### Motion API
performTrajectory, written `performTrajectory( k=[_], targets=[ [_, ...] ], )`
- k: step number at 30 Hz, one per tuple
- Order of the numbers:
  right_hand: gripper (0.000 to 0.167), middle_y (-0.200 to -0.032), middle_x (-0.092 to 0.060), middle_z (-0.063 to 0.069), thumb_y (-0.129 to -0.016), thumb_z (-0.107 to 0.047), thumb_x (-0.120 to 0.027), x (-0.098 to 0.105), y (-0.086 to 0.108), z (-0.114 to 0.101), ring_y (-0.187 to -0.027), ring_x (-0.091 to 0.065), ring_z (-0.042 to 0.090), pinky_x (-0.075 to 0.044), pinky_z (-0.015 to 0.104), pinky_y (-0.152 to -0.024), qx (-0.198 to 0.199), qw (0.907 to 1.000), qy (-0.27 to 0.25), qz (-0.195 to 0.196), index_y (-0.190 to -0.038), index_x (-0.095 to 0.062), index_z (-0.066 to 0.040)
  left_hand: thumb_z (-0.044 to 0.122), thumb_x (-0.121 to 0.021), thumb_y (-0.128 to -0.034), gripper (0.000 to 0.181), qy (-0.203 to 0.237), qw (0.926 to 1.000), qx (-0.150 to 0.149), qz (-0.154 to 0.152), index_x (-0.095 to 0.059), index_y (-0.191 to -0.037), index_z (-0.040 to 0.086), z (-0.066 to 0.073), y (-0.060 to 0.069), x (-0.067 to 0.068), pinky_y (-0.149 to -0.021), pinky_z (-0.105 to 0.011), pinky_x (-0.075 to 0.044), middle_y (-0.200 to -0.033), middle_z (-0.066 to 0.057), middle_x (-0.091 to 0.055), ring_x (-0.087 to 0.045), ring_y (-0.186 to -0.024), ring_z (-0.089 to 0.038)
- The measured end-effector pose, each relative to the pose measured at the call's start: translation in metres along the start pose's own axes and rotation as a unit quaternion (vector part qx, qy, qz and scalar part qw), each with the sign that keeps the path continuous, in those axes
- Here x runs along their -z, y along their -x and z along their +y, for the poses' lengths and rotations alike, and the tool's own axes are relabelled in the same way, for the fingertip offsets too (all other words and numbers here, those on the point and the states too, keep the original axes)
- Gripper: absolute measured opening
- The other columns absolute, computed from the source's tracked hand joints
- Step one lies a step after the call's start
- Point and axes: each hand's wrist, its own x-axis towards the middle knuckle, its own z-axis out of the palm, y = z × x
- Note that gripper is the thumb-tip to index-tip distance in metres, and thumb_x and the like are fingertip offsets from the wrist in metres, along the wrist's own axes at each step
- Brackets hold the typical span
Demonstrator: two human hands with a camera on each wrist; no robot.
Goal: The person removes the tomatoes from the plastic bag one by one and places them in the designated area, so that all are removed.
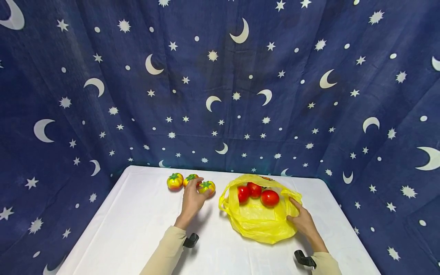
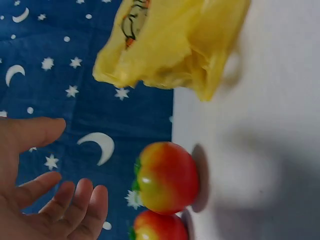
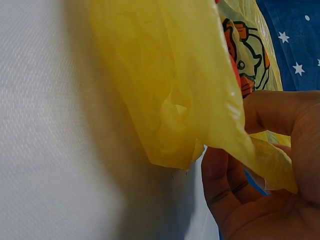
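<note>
Three toy persimmons, yellow-orange with green leafy tops, sit in a row at the table's far left; the left persimmon [image 1: 175, 181], the middle persimmon [image 1: 190, 179] and the right persimmon [image 1: 207, 188]. Over the right one hovers my left hand [image 1: 192, 198], thumb and fingers apart; the left wrist view shows nothing in its grasp and a persimmon [image 2: 169, 177] beyond it. A yellow plastic bag [image 1: 256, 229] lies with its mouth spread, and red tomatoes [image 1: 270, 198] are inside. My right hand [image 1: 304, 221] pinches the bag's right rim between thumb and fingers.
A white-covered table [image 1: 120, 229] carries everything. Behind and at both sides hangs a dark blue cloth [image 1: 192, 133] with moons and stars. The bag's left handle loop [image 1: 223, 204] stands near the right persimmon.
</note>
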Motion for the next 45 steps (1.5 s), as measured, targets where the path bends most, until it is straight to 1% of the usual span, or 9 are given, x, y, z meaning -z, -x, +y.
performTrajectory(
  k=[11,14,18,23,26,31,37,41,45],
  targets=[
    [0.082,-0.157,-0.026,0.030,-0.080,-0.006,-0.063,0.002,0.000,-0.003,-0.144,-0.018,0.053,-0.017,0.068,-0.115,-0.001,1.0000,0.001,0.004,-0.154,-0.029,-0.008,0.014,-0.081,-0.0798,0.043,0.076,0.9926,-0.078,-0.053,-0.065,-0.120,0.007,0.028,0.008,0.003,-0.073,-0.025,-0.058,-0.103,-0.012,-0.063,-0.066,-0.092,-0.027],
    [0.082,-0.156,-0.026,0.030,-0.080,-0.006,-0.063,0.002,0.000,-0.003,-0.144,-0.018,0.053,-0.017,0.068,-0.115,-0.003,1.0000,0.001,0.004,-0.154,-0.029,-0.008,0.013,-0.080,-0.0803,0.042,0.088,0.9889,-0.097,-0.069,-0.065,-0.119,0.007,0.038,0.011,0.001,-0.075,-0.027,-0.060,-0.103,-0.010,-0.063,-0.066,-0.091,-0.026],
    [0.081,-0.157,-0.026,0.028,-0.081,-0.005,-0.063,0.002,0.000,-0.002,-0.145,-0.017,0.052,-0.016,0.068,-0.116,-0.008,1.0000,0.000,0.004,-0.154,-0.028,-0.008,0.010,-0.078,-0.0818,0.040,0.108,0.9820,-0.117,-0.101,-0.063,-0.119,0.007,0.050,0.017,-0.006,-0.077,-0.033,-0.061,-0.112,-0.008,-0.063,-0.067,-0.096,-0.027],
    [0.082,-0.158,-0.026,0.027,-0.081,-0.006,-0.063,0.003,-0.001,-0.004,-0.146,-0.017,0.051,-0.015,0.068,-0.116,-0.005,1.0000,-0.002,0.002,-0.155,-0.027,-0.008,0.006,-0.074,-0.0835,0.038,0.133,0.9742,-0.134,-0.124,-0.062,-0.119,0.004,0.064,0.019,-0.019,-0.078,-0.034,-0.061,-0.120,-0.017,-0.061,-0.066,-0.102,-0.034],
    [0.082,-0.158,-0.025,0.026,-0.081,-0.006,-0.063,0.004,-0.001,-0.004,-0.146,-0.016,0.050,-0.015,0.067,-0.117,-0.004,1.0000,-0.004,-0.001,-0.155,-0.027,-0.009,0.006,-0.073,-0.0846,0.038,0.138,0.9714,-0.130,-0.143,-0.061,-0.121,0.002,0.070,0.019,-0.028,-0.082,-0.036,-0.060,-0.122,-0.020,-0.060,-0.065,-0.105,-0.036],
    [0.083,-0.158,-0.025,0.027,-0.080,-0.005,-0.063,0.005,-0.001,-0.006,-0.146,-0.016,0.051,-0.015,0.068,-0.116,-0.007,1.0000,-0.005,0.000,-0.155,-0.027,-0.009,0.011,-0.072,-0.0874,0.041,0.120,0.9682,-0.119,-0.185,-0.059,-0.126,0.005,0.078,0.022,-0.046,-0.091,-0.038,-0.057,-0.124,-0.015,-0.060,-0.063,-0.113,-0.033],
    [0.082,-0.157,-0.026,0.028,-0.080,-0.005,-0.063,0.004,0.000,-0.006,-0.146,-0.016,0.051,-0.014,0.068,-0.116,-0.001,1.0000,0.000,-0.001,-0.154,-0.028,-0.008,0.021,-0.072,-0.0886,0.045,0.042,0.9712,-0.118,-0.203,-0.058,-0.131,0.012,0.081,0.030,-0.070,-0.102,-0.040,-0.051,-0.127,-0.008,-0.062,-0.059,-0.118,-0.025],
    [0.082,-0.157,-0.026,0.028,-0.080,-0.005,-0.063,0.003,0.001,-0.005,-0.145,-0.016,0.052,-0.013,0.068,-0.116,-0.007,1.0000,-0.003,0.000,-0.154,-0.029,-0.008,0.023,-0.072,-0.0884,0.049,0.025,0.9675,-0.105,-0.229,-0.055,-0.133,0.013,0.082,0.036,-0.087,-0.104,-0.040,-0.049,-0.132,-0.007,-0.060,-0.059,-0.119,-0.025],
    [0.082,-0.157,-0.026,0.028,-0.080,-0.006,-0.063,0.000,0.001,-0.002,-0.145,-0.017,0.051,-0.015,0.068,-0.116,-0.007,1.0000,-0.001,0.002,-0.154,-0.029,-0.008,0.023,-0.072,-0.0882,0.053,0.007,0.9631,-0.110,-0.245,-0.053,-0.137,0.012,0.080,0.040,-0.103,-0.102,-0.037,-0.051,-0.135,-0.007,-0.057,-0.059,-0.116,-0.024]
  ],
)
